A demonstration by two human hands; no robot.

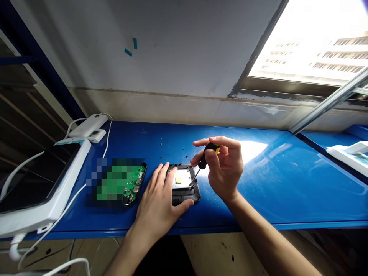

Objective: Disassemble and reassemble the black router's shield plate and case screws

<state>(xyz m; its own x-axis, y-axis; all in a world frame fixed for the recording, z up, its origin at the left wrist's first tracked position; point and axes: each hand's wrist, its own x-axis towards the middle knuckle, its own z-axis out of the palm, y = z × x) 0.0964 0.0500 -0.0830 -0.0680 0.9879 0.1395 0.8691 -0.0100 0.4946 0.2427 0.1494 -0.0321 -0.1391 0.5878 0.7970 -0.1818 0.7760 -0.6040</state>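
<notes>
A black plastic casing [186, 197] lies on the blue table, with a silver metal plate [184, 184] in it that bears a small yellowish square pad [178, 179]. My left hand [159, 191] rests over the casing's left side, fingers spread, and hides part of it. In my right hand [225, 165] is a black and yellow screwdriver [203, 160], held tilted, its tip at the plate's right edge near a corner. Several small dark screws [187, 156] lie on the table behind the casing. To the left of my left hand sits a green circuit board [133, 184] in a black shell, partly pixelated.
A white-framed device with a dark screen [40, 172] stands at the left, with white cables and a white adapter [89, 127] behind it. The blue table [287, 184] extends right, to a metal frame post [324, 103] and another white device [352, 155].
</notes>
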